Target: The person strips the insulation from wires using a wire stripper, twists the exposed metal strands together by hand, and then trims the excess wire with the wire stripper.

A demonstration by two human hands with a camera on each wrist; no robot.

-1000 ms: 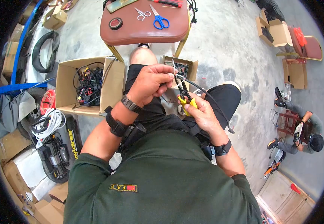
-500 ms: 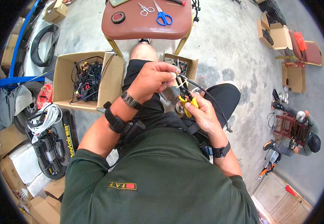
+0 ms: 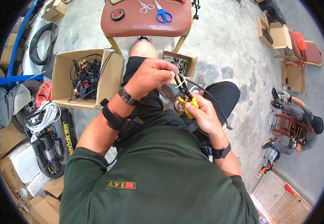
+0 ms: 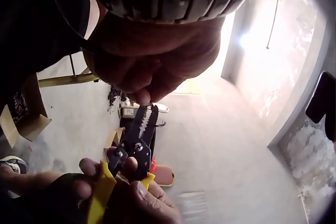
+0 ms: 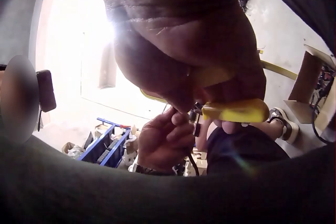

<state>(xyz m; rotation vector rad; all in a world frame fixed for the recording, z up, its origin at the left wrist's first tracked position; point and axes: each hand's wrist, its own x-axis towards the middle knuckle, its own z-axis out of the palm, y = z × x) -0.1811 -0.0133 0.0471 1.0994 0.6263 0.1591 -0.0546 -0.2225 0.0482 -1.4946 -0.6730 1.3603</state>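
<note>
My right hand (image 3: 205,114) grips the yellow handles of a pair of wire strippers (image 3: 184,94) over my lap. Its black toothed jaws point up toward my left hand (image 3: 151,78). The left thumb and forefinger pinch a thin wire (image 3: 177,68) right at the tool's tip. Pale wires spread around the jaws, and a black cable (image 3: 215,100) runs from there down over my right thigh. In the left wrist view the strippers (image 4: 140,129) show their notched edge just below the left fingertips. A yellow handle (image 5: 236,111) juts from the right hand (image 5: 194,50) in the right wrist view.
Ahead, a brown chair seat (image 3: 147,28) bears black tape (image 3: 117,15), blue scissors (image 3: 164,15) and small scissors (image 3: 146,6). A carton of cables (image 3: 108,80) stands at left, a smaller box (image 3: 192,67) between my legs. Another person (image 3: 309,119) sits at right.
The chair and its tools sit higher in the head view as the camera shifts. My hands keep nearly the same hold at the strippers. The person at right has moved their arms.
</note>
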